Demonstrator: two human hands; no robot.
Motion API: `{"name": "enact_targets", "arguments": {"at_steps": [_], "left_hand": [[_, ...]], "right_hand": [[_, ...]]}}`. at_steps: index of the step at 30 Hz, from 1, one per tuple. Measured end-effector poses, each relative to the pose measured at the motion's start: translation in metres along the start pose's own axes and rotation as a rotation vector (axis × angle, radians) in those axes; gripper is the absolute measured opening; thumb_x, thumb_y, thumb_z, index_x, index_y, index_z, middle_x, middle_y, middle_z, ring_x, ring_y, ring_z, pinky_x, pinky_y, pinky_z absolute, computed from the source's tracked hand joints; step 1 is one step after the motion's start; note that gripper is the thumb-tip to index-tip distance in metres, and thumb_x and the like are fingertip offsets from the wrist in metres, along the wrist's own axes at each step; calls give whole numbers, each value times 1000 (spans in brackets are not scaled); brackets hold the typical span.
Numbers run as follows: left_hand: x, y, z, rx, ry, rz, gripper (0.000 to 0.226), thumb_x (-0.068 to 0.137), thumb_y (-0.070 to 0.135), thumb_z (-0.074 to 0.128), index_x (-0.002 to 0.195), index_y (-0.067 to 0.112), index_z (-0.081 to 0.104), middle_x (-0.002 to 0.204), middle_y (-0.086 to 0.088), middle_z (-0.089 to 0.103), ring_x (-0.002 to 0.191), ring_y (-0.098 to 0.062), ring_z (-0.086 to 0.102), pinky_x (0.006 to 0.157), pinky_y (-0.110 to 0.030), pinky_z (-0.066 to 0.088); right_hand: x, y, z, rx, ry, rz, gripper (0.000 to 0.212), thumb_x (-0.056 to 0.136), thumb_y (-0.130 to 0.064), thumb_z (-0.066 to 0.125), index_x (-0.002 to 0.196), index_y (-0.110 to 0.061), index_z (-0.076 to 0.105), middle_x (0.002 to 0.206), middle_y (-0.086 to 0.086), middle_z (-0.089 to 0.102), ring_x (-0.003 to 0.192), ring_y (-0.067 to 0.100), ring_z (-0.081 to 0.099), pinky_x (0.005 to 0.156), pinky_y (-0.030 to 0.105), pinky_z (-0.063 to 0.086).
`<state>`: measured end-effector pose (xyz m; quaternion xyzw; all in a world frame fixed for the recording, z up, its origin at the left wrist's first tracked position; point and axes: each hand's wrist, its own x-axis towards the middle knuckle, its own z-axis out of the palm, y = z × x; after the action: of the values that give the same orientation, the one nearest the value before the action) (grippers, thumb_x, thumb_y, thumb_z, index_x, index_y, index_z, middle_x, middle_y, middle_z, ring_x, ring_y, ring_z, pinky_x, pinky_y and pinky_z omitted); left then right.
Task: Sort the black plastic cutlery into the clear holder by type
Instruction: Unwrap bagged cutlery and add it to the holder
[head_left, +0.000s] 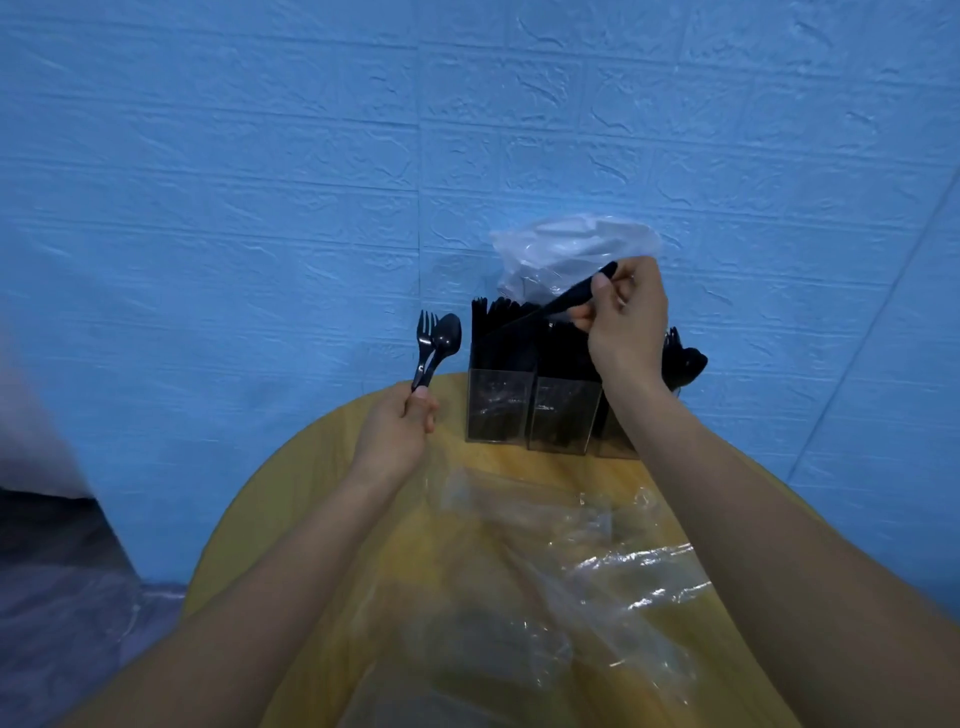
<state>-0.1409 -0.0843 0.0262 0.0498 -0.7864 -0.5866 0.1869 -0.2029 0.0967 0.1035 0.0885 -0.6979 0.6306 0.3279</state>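
Crumpled clear plastic wrap (587, 566) lies on a round yellow table (311, 467) before a blue wall (260, 182)

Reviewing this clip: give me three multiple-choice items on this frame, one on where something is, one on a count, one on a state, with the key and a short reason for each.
1. Where does the clear holder stand?
A. At the far edge of the yellow table, near the blue wall
B. On the floor
C. On the person's lap

2. How many pieces of cutlery does the left hand hold?
A. One
B. Two
C. Four

3. What is the right hand doing?
A. Resting flat on the table
B. Hanging idle with nothing in it
C. Pinching a black utensil above the holder

Key: 1 A, the holder sits at the table's far edge near the wall. 2 B, a fork and a spoon stick up from the left hand. 3 C, its fingers grip the slanted utensil over the compartments.
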Motion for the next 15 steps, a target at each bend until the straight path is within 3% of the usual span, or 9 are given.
{"name": "enact_targets", "arguments": {"at_steps": [4,7,11,15], "left_hand": [[3,4,4,-72,-51,22,28,102,21,34,82,18,54,67,4,45,56,-8,38,55,-23,32],[3,5,5,-95,-88,41,27,102,20,35,85,20,55,67,5,45,55,-6,38,55,-21,32],[1,6,4,-129,-118,35,24,102,17,35,89,18,56,68,4,46,54,-3,39,52,-14,33],[-1,5,1,-137,-141,39,26,102,14,35,88,21,55,68,5,47,53,-1,40,52,-12,33]], "right_hand": [[1,5,8,-197,-27,-260,7,98,-11,45,93,-15,42,72,-11,49,60,14,59,65,39,52],[-5,17,16,-324,-119,-390,3,97,-10,46,95,-10,48,65,-1,54,63,21,61,61,43,51],[-9,37,29,-490,-209,-429,9,97,-11,47,103,-5,49,71,12,63,64,31,60,58,46,50],[-11,45,36,-598,-243,-398,18,96,-9,51,112,-3,49,83,14,64,70,31,58,59,44,49]]}}
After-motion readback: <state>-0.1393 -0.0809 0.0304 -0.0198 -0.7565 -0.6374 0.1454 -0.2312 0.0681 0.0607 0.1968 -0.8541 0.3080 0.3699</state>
